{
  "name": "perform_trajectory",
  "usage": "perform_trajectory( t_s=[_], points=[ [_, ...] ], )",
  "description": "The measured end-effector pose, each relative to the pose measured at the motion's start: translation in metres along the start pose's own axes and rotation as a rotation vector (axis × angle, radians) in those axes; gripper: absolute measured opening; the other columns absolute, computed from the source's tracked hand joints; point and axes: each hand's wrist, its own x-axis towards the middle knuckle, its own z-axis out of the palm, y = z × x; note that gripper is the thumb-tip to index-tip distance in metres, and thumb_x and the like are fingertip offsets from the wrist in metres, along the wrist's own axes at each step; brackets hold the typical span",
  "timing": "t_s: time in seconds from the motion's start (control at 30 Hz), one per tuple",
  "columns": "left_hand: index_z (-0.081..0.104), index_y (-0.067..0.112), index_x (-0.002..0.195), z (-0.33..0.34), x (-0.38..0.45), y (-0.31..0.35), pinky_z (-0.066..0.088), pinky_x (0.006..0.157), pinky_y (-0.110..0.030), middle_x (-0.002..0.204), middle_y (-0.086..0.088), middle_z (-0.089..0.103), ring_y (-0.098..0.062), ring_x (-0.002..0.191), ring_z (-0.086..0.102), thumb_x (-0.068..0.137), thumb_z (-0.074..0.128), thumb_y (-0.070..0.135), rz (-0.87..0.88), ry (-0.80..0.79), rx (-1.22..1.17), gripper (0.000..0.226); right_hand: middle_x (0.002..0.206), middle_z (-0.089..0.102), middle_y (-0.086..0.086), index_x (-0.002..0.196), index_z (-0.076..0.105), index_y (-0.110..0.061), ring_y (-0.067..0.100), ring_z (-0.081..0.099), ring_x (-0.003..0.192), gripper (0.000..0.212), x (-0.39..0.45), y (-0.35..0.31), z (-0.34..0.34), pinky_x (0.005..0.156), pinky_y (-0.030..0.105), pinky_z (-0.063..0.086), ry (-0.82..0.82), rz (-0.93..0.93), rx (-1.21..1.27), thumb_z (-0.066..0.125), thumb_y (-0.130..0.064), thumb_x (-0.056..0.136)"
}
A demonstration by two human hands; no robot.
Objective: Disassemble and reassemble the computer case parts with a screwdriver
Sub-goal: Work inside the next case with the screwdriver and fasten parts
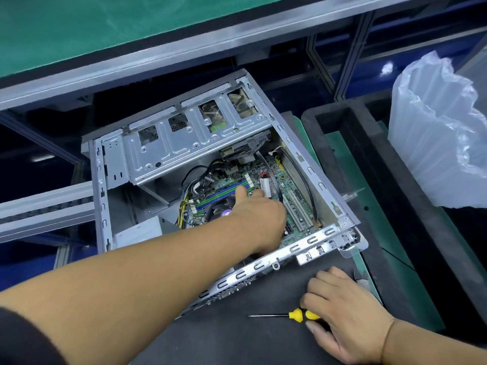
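Head view: open computer case [113, 164] holds motherboard [287, 185], left hand [259, 214].

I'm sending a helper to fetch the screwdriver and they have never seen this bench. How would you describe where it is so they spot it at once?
Find the open computer case on the black mat. Just in front of its near edge, on the mat, lies the screwdriver, under the right hand, whose fingers curl over its handle. It is the only tool there: a thin metal shaft pointing left and a yellow and black handle.
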Motion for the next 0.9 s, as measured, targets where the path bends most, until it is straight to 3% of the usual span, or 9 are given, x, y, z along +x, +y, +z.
perform_trajectory(
  t_s=[0.07,0.13,0.2,0.3,0.43,0.57,0.67,0.77,0.9],
  points=[
    [0.069,0.021,0.088,-0.003,-0.007,-0.009,0.028,0.101,-0.055,0.084,0.004,0.059,-0.024,0.105,0.037,0.086,0.07,0.016,0.073,-0.015,-0.025,0.005,0.086,0.043,-0.009,0.092,0.055,-0.032,0.019,0.043,0.08,0.022,0.002,-0.002,-0.003,0.075,0.037,0.038,-0.018,-0.005,-0.012,0.065,-0.05,0.085],
    [0.07,0.039,0.111,-0.007,-0.02,-0.024,0.027,0.107,-0.049,0.11,0.008,0.06,-0.021,0.119,0.036,0.091,0.074,0.029,0.097,0.003,-0.234,0.023,0.085,0.044,-0.01,0.09,0.054,-0.033,0.017,0.046,0.079,0.023,0.004,-0.003,-0.007,0.074,0.036,0.035,-0.039,-0.022,-0.044,0.066,-0.052,0.083],
    [0.064,0.057,0.109,-0.011,-0.05,-0.037,0.027,0.114,-0.047,0.12,0.017,0.054,-0.014,0.125,0.039,0.094,0.069,0.038,0.015,0.189,-0.575,0.024,0.083,0.045,-0.013,0.088,0.052,-0.036,0.014,0.049,0.077,0.024,0.008,-0.004,-0.016,0.074,0.034,0.033,-0.064,-0.045,-0.091,0.065,-0.055,0.082],
    [0.062,0.054,0.106,0.005,-0.096,-0.035,0.046,0.102,-0.04,0.103,0.029,0.057,0.003,0.105,0.052,0.091,0.058,0.055,-0.107,0.54,-0.887,0.015,0.081,0.05,-0.017,0.084,0.057,-0.04,0.008,0.055,0.074,0.023,0.012,-0.01,-0.034,0.07,0.025,0.044,-0.064,-0.039,-0.164,0.067,-0.06,0.078],
    [0.048,0.044,0.127,0.033,-0.128,0.011,0.043,0.098,-0.039,0.119,0.022,0.058,-0.007,0.114,0.05,0.084,0.044,0.081,-0.052,0.46,-0.468,0.056,0.081,0.058,-0.011,0.083,0.07,-0.038,0.015,0.061,0.073,0.026,0.013,-0.016,-0.044,0.063,0.032,0.05,0.025,0.018,-0.224,0.079,-0.057,0.068],
    [0.041,0.033,0.095,0.035,-0.121,0.027,0.038,0.081,-0.04,0.103,0.005,0.066,-0.025,0.1,0.059,0.096,0.051,0.055,-0.129,0.562,-0.238,0.024,0.08,0.061,-0.01,0.083,0.072,-0.037,0.016,0.063,0.07,0.036,0.012,-0.012,-0.037,0.057,0.032,0.053,0.051,0.058,-0.245,0.088,-0.056,0.057],
    [0.033,0.03,0.085,0.032,-0.123,0.026,0.03,0.069,-0.038,0.091,0.001,0.065,-0.03,0.088,0.061,0.097,0.056,0.048,-0.157,0.512,-0.236,0.032,0.084,0.06,-0.011,0.087,0.071,-0.038,0.015,0.061,0.072,0.038,0.008,-0.006,-0.031,0.058,0.031,0.051,0.087,0.029,-0.228,0.09,-0.05,0.056],
    [0.032,0.027,0.083,0.032,-0.128,0.026,0.03,0.068,-0.036,0.088,0.0,0.065,-0.032,0.085,0.06,0.097,0.057,0.047,-0.165,0.493,-0.266,0.035,0.089,0.057,-0.014,0.093,0.067,-0.04,0.013,0.055,0.077,0.038,-0.001,0.003,-0.031,0.065,0.03,0.047,0.17,0.005,-0.165,0.09,-0.04,0.063],
    [0.038,0.027,0.085,0.036,-0.14,0.024,0.048,0.078,-0.04,0.093,0.0,0.067,-0.032,0.089,0.061,0.096,0.056,0.048,-0.182,0.431,-0.246,0.03,0.101,0.051,-0.011,0.108,0.058,-0.03,0.006,0.047,0.092,0.041,-0.017,0.016,-0.044,0.08,0.025,0.04,0.304,-0.061,0.049,0.078,-0.015,0.076]
  ],
)
